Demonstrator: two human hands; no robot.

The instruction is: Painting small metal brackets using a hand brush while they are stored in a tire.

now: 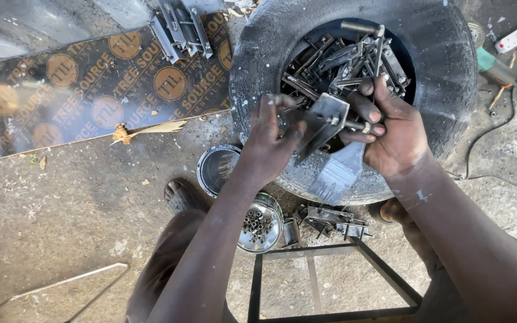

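Dusty concrete floor (79, 197) bears tyre (258, 54) and printed board (91, 90).

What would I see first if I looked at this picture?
Two hands in the middle: the left hand and right hand hold a grey metal bracket and a paintbrush over a big black tyre full of metal parts. Below, a tin of small tubes sits on the ground.

Dark printed board (91, 90) with orange round logos, upper left
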